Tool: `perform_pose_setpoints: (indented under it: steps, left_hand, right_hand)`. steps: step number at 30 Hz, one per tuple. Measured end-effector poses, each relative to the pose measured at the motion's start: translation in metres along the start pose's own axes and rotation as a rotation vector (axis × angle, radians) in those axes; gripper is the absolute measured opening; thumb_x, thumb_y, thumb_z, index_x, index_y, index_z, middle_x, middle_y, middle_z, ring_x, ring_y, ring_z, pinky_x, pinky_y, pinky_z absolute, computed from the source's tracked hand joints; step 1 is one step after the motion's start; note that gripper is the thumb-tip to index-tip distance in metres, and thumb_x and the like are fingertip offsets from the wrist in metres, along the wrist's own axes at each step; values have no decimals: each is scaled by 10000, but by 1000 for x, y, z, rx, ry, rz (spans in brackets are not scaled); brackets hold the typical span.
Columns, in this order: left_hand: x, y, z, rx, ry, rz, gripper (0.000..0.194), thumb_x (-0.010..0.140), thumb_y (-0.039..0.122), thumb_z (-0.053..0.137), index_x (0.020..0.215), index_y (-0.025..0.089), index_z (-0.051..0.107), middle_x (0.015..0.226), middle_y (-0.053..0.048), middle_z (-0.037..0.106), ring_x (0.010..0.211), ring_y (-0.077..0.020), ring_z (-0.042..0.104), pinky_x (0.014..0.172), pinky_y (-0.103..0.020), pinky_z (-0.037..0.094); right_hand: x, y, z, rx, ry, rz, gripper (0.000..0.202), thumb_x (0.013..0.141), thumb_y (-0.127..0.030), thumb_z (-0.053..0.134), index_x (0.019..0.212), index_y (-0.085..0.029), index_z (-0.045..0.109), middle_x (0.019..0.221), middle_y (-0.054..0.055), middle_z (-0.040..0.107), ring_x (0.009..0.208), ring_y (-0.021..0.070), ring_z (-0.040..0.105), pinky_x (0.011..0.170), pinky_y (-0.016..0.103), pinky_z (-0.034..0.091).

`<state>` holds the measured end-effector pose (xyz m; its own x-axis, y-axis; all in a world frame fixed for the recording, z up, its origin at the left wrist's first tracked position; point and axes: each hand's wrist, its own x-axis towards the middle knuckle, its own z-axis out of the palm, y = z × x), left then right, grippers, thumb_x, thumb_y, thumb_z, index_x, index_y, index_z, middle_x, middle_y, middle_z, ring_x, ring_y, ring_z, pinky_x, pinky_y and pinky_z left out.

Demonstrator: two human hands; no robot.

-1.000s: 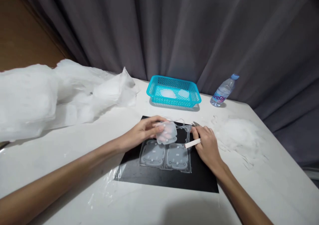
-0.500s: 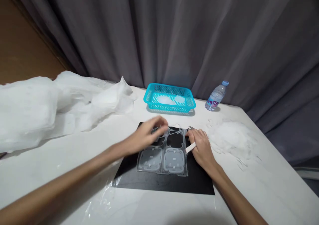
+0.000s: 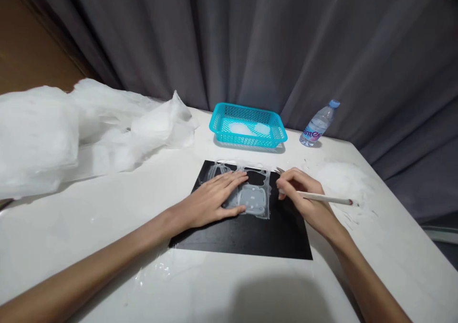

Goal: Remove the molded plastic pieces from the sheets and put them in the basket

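My left hand lies flat with fingers stretched, pressing on a clear sheet of moulded square shapes. It covers the sheet's left part. One translucent square shows beside my fingertips, and cut-out openings lie above it. Under the sheet is a black mat. My right hand is closed in a pinch around a slim white pen-like stick, just right of the sheet. The stick's dark reddish end points right; its working tip is hidden by my fingers. A pointed metal tip shows beyond that hand.
A turquoise basket with white pieces stands behind the mat, and a water bottle to its right. White fluffy scraps lie on the right. A large heap of white sheeting fills the left of the white table.
My left hand has come down flat onto the sheet. My right hand has lifted and turned, so the white stick now points out to the right. The view has tipped slightly downward.
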<state>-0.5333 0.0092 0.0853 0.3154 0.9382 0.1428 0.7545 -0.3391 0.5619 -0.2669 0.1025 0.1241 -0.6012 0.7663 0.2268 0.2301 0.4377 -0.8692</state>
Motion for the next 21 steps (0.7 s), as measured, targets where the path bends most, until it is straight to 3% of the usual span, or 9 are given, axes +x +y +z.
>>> perform_pose_setpoints:
  steps: [2, 6, 14, 21]
  left_hand:
    - [-3, 7, 0, -21, 49, 55, 638, 998, 496, 618, 1569, 254, 468, 1647, -106, 444, 1529, -336, 382, 1284, -498, 239]
    - [-18, 28, 6, -58, -32, 149, 475, 992, 462, 635, 1423, 262, 641, 1437, -118, 660, 1336, -339, 600, 1220, -483, 363]
    - [-33, 38, 20, 68, -107, 110, 636, 1027, 503, 567, 1595, 240, 458, 1577, -144, 531, 1393, -393, 557, 1187, -496, 385]
    - [-33, 40, 17, 127, -149, 57, 630, 1043, 550, 499, 1594, 247, 460, 1610, -126, 491, 1401, -378, 554, 1173, -499, 420]
  right_hand:
    - [-5, -2, 2, 12, -107, 28, 218, 964, -433, 691, 898, -227, 671, 926, 23, 674, 780, 175, 650, 731, 300, 514]
    - [-15, 7, 6, -3, -269, 89, 153, 964, -389, 693, 969, -236, 705, 1004, 29, 709, 829, 177, 677, 765, 293, 537]
    - [-17, 10, 8, -30, -288, 120, 160, 964, -383, 697, 1054, -251, 687, 983, 20, 735, 875, 191, 714, 803, 309, 566]
    - [-16, 10, 8, -73, -294, -46, 145, 1014, -357, 632, 959, -242, 700, 1009, 49, 719, 957, 215, 697, 897, 356, 548]
